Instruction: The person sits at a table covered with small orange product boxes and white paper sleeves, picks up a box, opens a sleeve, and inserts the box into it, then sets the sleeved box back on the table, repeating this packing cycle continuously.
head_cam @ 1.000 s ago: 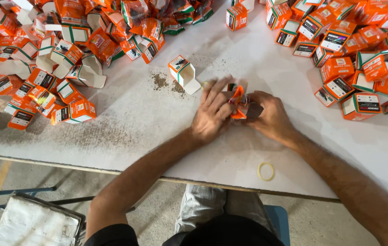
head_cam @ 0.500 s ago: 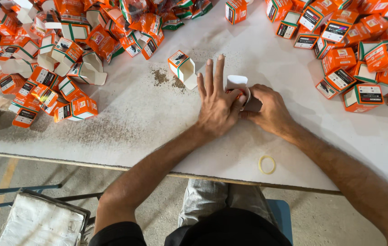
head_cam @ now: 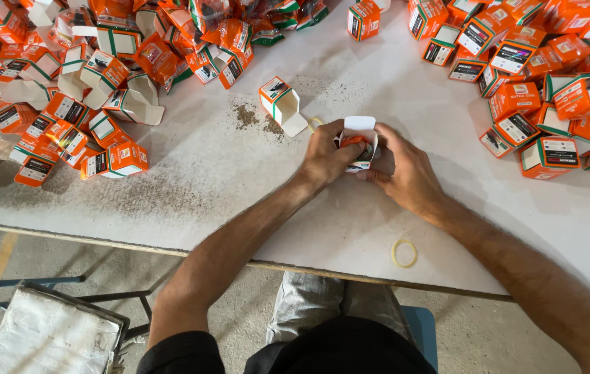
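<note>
Both my hands meet at the middle of the white table (head_cam: 191,173) on a small orange-and-white carton (head_cam: 361,131) whose top flap stands open. My left hand (head_cam: 326,156) grips its left side, with the thumb pressing something orange and dark into the opening. My right hand (head_cam: 405,170) holds the carton from the right. Just beyond my left hand stands another open orange carton (head_cam: 277,100) with its flap down.
A heap of open orange cartons (head_cam: 80,83) fills the far left, a heap of closed ones (head_cam: 551,76) the far right. Dark crumbs (head_cam: 246,116) lie near the open carton. A rubber band (head_cam: 404,253) lies by the front edge. A metal crate (head_cam: 46,332) sits on the floor.
My left hand, spread flat beside the carton half a second ago, has closed onto it. The carton's white flap is now up and the contents sit inside the opening.
</note>
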`<state>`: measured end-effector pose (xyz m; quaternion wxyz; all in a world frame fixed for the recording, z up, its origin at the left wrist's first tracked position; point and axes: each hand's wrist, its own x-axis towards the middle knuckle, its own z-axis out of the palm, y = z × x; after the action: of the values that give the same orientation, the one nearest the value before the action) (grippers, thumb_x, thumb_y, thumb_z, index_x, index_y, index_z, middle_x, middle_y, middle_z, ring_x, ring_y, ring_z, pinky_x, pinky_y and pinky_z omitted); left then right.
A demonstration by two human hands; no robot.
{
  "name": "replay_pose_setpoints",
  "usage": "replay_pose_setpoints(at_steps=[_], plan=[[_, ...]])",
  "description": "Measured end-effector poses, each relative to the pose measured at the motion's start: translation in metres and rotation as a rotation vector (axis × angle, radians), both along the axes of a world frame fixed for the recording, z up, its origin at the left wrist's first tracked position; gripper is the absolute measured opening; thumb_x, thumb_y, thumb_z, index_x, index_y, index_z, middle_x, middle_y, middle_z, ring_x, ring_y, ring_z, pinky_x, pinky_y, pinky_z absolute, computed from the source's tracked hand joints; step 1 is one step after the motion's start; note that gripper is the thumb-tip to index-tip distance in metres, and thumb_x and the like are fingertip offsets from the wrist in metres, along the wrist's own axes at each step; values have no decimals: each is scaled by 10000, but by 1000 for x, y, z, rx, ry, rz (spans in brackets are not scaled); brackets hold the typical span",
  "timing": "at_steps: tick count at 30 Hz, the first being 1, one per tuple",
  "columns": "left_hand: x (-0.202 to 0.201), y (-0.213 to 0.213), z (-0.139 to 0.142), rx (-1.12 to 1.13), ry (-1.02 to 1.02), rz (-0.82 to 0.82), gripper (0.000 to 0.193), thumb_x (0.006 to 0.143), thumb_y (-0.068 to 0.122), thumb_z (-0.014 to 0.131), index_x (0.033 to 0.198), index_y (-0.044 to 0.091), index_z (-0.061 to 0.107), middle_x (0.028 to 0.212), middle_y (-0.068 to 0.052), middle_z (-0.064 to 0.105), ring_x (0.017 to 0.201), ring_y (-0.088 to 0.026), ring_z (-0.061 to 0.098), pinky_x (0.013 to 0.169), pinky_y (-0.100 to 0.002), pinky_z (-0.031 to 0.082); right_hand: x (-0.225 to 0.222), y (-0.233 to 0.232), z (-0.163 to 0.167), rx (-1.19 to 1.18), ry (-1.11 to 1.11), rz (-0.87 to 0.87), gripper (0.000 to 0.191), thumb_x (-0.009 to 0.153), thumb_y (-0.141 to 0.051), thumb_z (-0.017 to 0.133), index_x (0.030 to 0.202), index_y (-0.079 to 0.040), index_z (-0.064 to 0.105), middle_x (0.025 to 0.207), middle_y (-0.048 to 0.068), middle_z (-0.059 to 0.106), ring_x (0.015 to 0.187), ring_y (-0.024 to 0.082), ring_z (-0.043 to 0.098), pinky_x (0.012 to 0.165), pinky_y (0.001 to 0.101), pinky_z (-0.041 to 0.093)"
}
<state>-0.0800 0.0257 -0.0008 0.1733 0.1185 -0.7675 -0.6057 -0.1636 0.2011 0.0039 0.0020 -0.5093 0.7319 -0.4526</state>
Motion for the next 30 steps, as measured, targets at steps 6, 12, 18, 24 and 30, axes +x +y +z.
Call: replay_pose_setpoints(at_steps=[6,12,18,24,30], plan=[[5,-1,2,96,-28,-82,328,864,76,675,1173,-34,677,951,-91,733,790,-140,684,687,-324,579,4,6,-1,-16,25,41,589,803,-163,863,1294,-26,569,1207,182,700,1129,349,683,904,433,561],[15,-34,4,703,-54,-419,352,882,147,608,1159,-54,688,821,-102,680,653,-158,662,632,-319,629,-1,4,-4,-10,249,67,438,787,-123,853,1170,-46,656,1223,169,693,1126,372,669,919,461,557],[-12,-32,-1,442,-234,-208,212,890,64,700,1039,-81,659,756,-98,672,558,-158,624,496,-339,578,0,3,-2,1,222,70,366,805,-112,841,1113,-56,652,1238,174,693,1120,371,672,885,451,559],[1,-3,2,-242,24,-78,160,937,44,668,1068,-39,709,928,-124,719,849,-229,705,731,-359,589,2,6,3,27,109,53,389,814,-157,855,1084,-28,606,1108,151,719,1020,359,700,840,439,560],[38,-4,8,-678,419,-187,324,957,79,714,1265,2,649,1357,-195,653,1256,-346,667,1046,-389,577,-3,7,-9,75,87,-17,577,832,-229,857,1182,-19,449,1077,198,693,1018,409,700,812,469,555]])
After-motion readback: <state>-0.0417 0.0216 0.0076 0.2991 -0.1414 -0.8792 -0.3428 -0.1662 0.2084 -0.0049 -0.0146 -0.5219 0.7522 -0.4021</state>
